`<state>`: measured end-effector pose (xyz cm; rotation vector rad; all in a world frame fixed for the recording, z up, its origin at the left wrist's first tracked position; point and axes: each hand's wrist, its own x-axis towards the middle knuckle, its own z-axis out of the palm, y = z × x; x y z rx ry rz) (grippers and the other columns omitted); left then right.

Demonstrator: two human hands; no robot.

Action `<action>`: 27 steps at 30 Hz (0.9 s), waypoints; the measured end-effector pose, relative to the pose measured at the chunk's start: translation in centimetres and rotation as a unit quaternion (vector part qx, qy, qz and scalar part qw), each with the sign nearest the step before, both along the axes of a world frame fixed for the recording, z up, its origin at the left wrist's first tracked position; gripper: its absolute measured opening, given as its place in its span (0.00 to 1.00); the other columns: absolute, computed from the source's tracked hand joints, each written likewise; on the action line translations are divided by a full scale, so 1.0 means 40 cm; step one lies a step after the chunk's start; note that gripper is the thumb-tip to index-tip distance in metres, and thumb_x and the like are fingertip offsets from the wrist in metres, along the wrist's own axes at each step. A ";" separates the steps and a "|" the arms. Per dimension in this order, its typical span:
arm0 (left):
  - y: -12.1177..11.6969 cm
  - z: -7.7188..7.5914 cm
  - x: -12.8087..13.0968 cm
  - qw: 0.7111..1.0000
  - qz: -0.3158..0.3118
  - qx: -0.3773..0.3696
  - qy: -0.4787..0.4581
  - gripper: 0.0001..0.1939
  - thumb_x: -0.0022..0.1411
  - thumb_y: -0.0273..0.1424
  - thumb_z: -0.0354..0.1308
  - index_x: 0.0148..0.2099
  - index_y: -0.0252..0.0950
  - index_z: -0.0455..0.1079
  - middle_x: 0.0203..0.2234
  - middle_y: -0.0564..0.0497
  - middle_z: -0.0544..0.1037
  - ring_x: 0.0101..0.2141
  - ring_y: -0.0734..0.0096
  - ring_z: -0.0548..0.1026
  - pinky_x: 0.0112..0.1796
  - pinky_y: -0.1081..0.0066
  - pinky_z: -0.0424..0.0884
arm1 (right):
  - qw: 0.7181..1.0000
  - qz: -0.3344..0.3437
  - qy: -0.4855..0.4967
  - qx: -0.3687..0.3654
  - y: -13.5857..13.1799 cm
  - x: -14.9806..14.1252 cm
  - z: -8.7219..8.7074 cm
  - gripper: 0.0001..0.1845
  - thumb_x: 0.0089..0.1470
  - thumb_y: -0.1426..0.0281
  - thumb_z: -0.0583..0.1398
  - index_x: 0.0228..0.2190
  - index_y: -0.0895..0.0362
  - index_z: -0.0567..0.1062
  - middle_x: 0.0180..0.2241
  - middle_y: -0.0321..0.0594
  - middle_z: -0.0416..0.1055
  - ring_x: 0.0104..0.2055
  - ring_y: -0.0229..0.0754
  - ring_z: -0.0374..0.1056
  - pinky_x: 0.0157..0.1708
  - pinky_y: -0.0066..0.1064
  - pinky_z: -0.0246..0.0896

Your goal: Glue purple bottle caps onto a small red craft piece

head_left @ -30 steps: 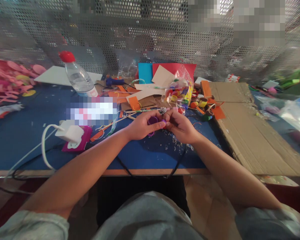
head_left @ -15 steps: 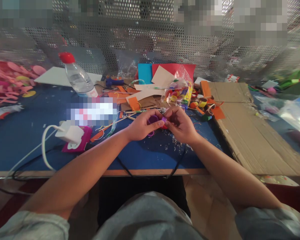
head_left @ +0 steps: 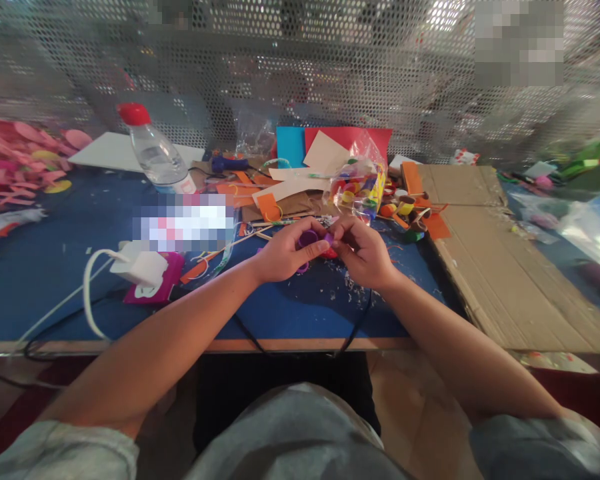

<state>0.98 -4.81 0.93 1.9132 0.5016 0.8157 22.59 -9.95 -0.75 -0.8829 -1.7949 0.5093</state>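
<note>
My left hand (head_left: 283, 252) is closed, its thumb and forefinger pinching a small purple piece (head_left: 329, 238). From the other side, the bent fingertips of my right hand (head_left: 365, 252) close on the same piece. The piece is mostly covered, so its full shape cannot be made out. A purple ring-shaped rim (head_left: 308, 238) shows within the curl of my left fingers, and another purple curved edge (head_left: 303, 269) sits just below them. Something red (head_left: 331, 253) shows under the fingertips, partly hidden by my right hand.
White scraps (head_left: 350, 287) are scattered on the blue tabletop (head_left: 290, 313). Behind lie cut paper and a clear bag of coloured pieces (head_left: 357, 187). Cardboard (head_left: 510, 267) covers the right side. At left stand a water bottle (head_left: 157, 157), a white charger (head_left: 140, 263) and a bright, blurred-out screen (head_left: 185, 220).
Both hands stay in nearly the same place, with only slight finger movement around the purple piece. A little more of the red thing shows beneath the fingertips.
</note>
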 end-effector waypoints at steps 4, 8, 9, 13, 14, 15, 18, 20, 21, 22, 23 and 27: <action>-0.001 -0.006 -0.001 0.998 0.050 0.047 -0.001 0.24 0.72 0.55 0.62 0.49 0.37 0.74 0.36 0.49 0.80 0.34 0.70 0.75 0.38 0.68 0.72 | 1.000 -0.007 0.002 -0.001 0.000 -0.002 0.002 0.08 0.71 0.62 0.62 0.40 0.51 0.70 0.37 0.38 0.70 0.36 0.41 0.63 0.36 0.37 0.59; -0.011 -0.006 0.000 0.995 0.079 0.065 0.007 0.24 0.72 0.55 0.62 0.50 0.37 0.74 0.36 0.49 0.80 0.32 0.71 0.75 0.36 0.68 0.72 | 1.000 -0.010 0.002 -0.011 -0.001 -0.003 0.004 0.09 0.72 0.61 0.61 0.39 0.51 0.70 0.36 0.38 0.70 0.35 0.40 0.62 0.35 0.37 0.58; -0.013 -0.005 0.002 0.994 0.083 0.068 0.008 0.24 0.72 0.54 0.62 0.51 0.37 0.74 0.36 0.49 0.80 0.32 0.71 0.75 0.35 0.68 0.72 | 1.000 -0.011 0.003 -0.015 -0.002 -0.004 0.004 0.10 0.72 0.60 0.62 0.39 0.51 0.70 0.36 0.38 0.69 0.35 0.40 0.62 0.35 0.37 0.58; -0.009 -0.003 0.004 0.991 0.105 0.077 0.000 0.23 0.74 0.53 0.59 0.49 0.37 0.74 0.36 0.48 0.80 0.33 0.70 0.75 0.37 0.68 0.71 | 1.000 -0.005 -0.013 -0.023 -0.007 -0.008 0.010 0.08 0.71 0.63 0.62 0.39 0.51 0.70 0.35 0.36 0.68 0.33 0.39 0.59 0.32 0.36 0.56; -0.005 -0.003 0.003 0.990 0.116 0.074 -0.004 0.23 0.75 0.53 0.58 0.49 0.36 0.74 0.37 0.48 0.80 0.34 0.70 0.74 0.38 0.67 0.71 | 0.999 0.001 -0.026 -0.020 -0.009 -0.010 0.013 0.08 0.71 0.64 0.62 0.38 0.52 0.70 0.34 0.36 0.67 0.32 0.39 0.58 0.32 0.36 0.55; 0.000 -0.002 0.001 0.989 0.128 0.068 -0.010 0.23 0.75 0.53 0.58 0.49 0.36 0.74 0.37 0.48 0.80 0.34 0.70 0.74 0.39 0.67 0.71 | 0.999 0.008 -0.040 -0.017 -0.011 -0.012 0.016 0.07 0.71 0.65 0.62 0.38 0.52 0.70 0.33 0.35 0.67 0.31 0.38 0.57 0.31 0.36 0.54; 0.015 -0.003 -0.006 0.989 0.139 0.035 -0.031 0.24 0.74 0.54 0.58 0.51 0.37 0.72 0.36 0.48 0.78 0.34 0.70 0.71 0.38 0.68 0.70 | 0.997 0.022 -0.067 -0.010 -0.015 -0.018 0.024 0.06 0.70 0.68 0.61 0.38 0.52 0.70 0.32 0.35 0.68 0.31 0.39 0.58 0.31 0.36 0.54; 0.020 -0.005 -0.007 0.990 0.129 0.021 -0.051 0.25 0.74 0.55 0.59 0.52 0.37 0.71 0.36 0.49 0.76 0.34 0.70 0.71 0.38 0.67 0.71 | 0.997 0.024 -0.067 -0.007 -0.017 -0.018 0.029 0.06 0.70 0.68 0.62 0.38 0.52 0.70 0.32 0.35 0.68 0.30 0.38 0.58 0.30 0.35 0.54; 0.020 -0.007 -0.007 0.991 0.122 0.015 -0.061 0.25 0.74 0.55 0.58 0.53 0.38 0.70 0.37 0.48 0.76 0.35 0.69 0.71 0.38 0.67 0.71 | 0.998 0.024 -0.065 -0.006 -0.017 -0.018 0.031 0.06 0.70 0.67 0.62 0.39 0.52 0.71 0.32 0.35 0.69 0.29 0.37 0.58 0.30 0.35 0.54; 0.019 -0.008 -0.006 0.991 0.114 0.010 -0.071 0.25 0.74 0.55 0.58 0.54 0.38 0.70 0.37 0.48 0.76 0.36 0.69 0.72 0.39 0.66 0.71 | 0.998 0.023 -0.063 -0.004 -0.017 -0.016 0.033 0.06 0.70 0.66 0.62 0.39 0.52 0.71 0.32 0.35 0.69 0.28 0.37 0.57 0.29 0.35 0.53; 0.018 -0.008 -0.004 0.991 0.107 0.006 -0.078 0.25 0.74 0.55 0.58 0.54 0.38 0.69 0.38 0.48 0.76 0.36 0.68 0.72 0.40 0.66 0.72 | 0.998 0.023 -0.060 -0.003 -0.018 -0.015 0.034 0.06 0.71 0.65 0.62 0.39 0.52 0.71 0.32 0.35 0.69 0.28 0.36 0.56 0.28 0.35 0.53; 0.010 -0.006 -0.002 0.993 0.091 0.008 -0.079 0.23 0.74 0.53 0.58 0.55 0.38 0.68 0.40 0.48 0.74 0.37 0.68 0.71 0.42 0.66 0.71 | 0.998 0.037 -0.053 -0.005 -0.019 -0.011 0.037 0.11 0.72 0.60 0.62 0.38 0.53 0.73 0.29 0.34 0.69 0.26 0.36 0.55 0.27 0.34 0.53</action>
